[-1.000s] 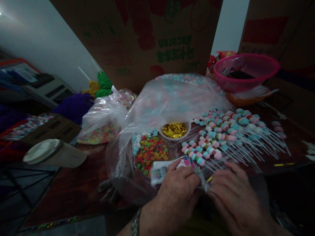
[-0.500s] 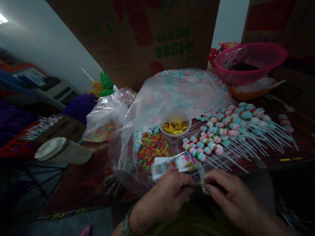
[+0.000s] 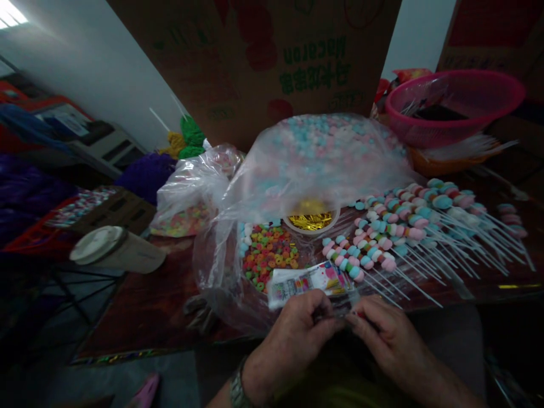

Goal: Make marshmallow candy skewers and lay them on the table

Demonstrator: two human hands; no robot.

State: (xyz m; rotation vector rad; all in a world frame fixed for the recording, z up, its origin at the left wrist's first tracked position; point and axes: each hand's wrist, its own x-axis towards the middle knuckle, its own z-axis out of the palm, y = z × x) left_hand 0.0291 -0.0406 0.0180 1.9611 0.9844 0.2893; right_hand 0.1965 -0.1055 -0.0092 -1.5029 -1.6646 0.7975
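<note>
My left hand (image 3: pixel 300 334), with a watch on its wrist, is closed, thumb against fingers, at the table's front edge. Just right of it my right hand (image 3: pixel 385 334) pinches with thumb and forefinger. Something small lies between the fingertips, too dark and blurred to make out. Behind the hands lie printed plastic sleeves (image 3: pixel 312 282). Fruit-coloured candy rings (image 3: pixel 272 254) are heaped beyond them, beside a round tub of gold twist ties (image 3: pixel 311 221). To the right, several marshmallow skewers (image 3: pixel 382 229) lie piled with white sticks pointing toward me.
A large clear bag of marshmallows (image 3: pixel 323 158) fills the table's back, before a cardboard box (image 3: pixel 255 73). A pink basket (image 3: pixel 450 127) stands back right. A smaller candy bag (image 3: pixel 187 198) and a lidded cup (image 3: pixel 119 249) are at left.
The whole view has shifted slightly to the right and the marshmallow bag shows more clearly. My hands have drawn a little closer together at the fingertips.
</note>
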